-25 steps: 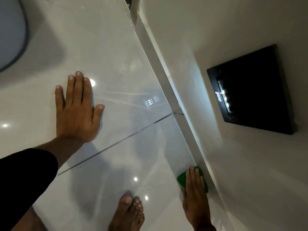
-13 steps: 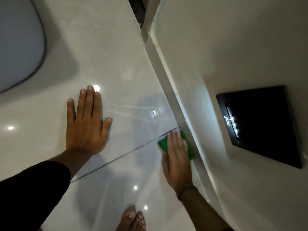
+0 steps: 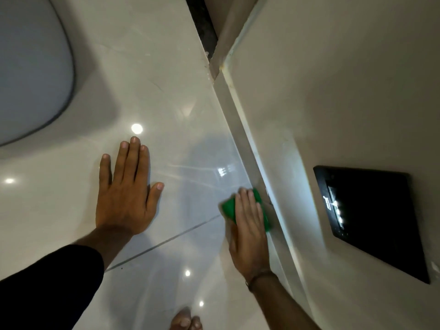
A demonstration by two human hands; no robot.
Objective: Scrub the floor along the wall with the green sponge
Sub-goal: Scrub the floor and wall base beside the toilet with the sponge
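Observation:
The green sponge (image 3: 229, 208) lies flat on the glossy white tiled floor (image 3: 166, 96), right against the skirting (image 3: 240, 120) at the foot of the white wall (image 3: 333, 79). My right hand (image 3: 250, 231) presses down on the sponge and covers most of it; green shows at its left and far edges. It sits just beyond a dark grout line. My left hand (image 3: 127, 191) rests palm-down on the floor with fingers spread, to the left of the sponge, holding nothing.
A black panel with small lights (image 3: 373, 217) is set in the wall to the right. A white rounded fixture (image 3: 28, 72) fills the upper left. A dark gap (image 3: 202, 22) runs at the far end of the wall. My bare foot (image 3: 185, 321) is at the bottom edge.
My right hand has slid the sponge forward along the skirting, from near my foot to across the grout line. My left hand stays planted on the floor.

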